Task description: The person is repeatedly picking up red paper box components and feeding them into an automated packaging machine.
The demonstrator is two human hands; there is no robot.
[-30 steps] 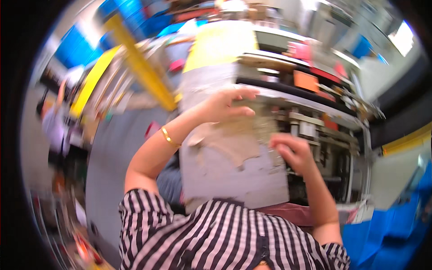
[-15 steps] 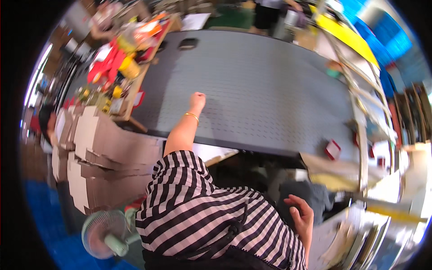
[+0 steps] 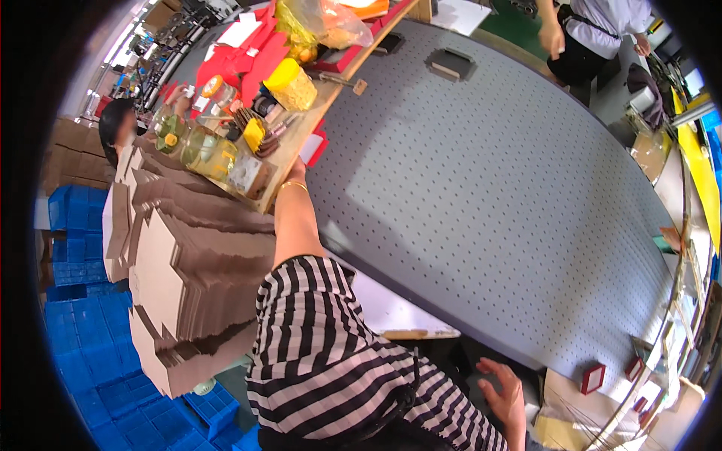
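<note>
Shift: since half a second ago the view has swung closer to the wooden shelf (image 3: 316, 128), and the reaching arm now stretches to its edge rather than lying out on the grey perforated table (image 3: 489, 195).
Left hand: left hand (image 3: 298, 171) is up at the shelf's rim, just by a red tray edge (image 3: 317, 146); a gold bangle (image 3: 293, 185) sits at the wrist. The fingers are hidden behind the shelf edge, so I cannot tell whether they are spread or gripping.
Right hand: right hand (image 3: 502, 391) hangs low beside the striped shirt, fingers loosely spread, holding nothing, near the table's lower rim.
Thing in reach: the shelf clutter lies nearest the left hand, a small clear box (image 3: 248, 174) and glass jars (image 3: 201, 148) just to its left.
Doing it well: my judgement is that a slow, steady reach suits this spot, since the jars stand crowded at the edge and could tip.
Packages: a tall stack of flat brown cardboard blanks (image 3: 192, 278) stands left of the person; blue crates (image 3: 83, 331) lie below it.
Colours on the shelf: a jar with a yellow lid (image 3: 289, 83), a yellow crinkled bag (image 3: 320, 22), red flat sheets (image 3: 241, 52).
Small boxes: little red-framed boxes (image 3: 593, 378) sit at the table's lower right edge.
Others: another person (image 3: 594, 37) stands at the table's far end.
</note>
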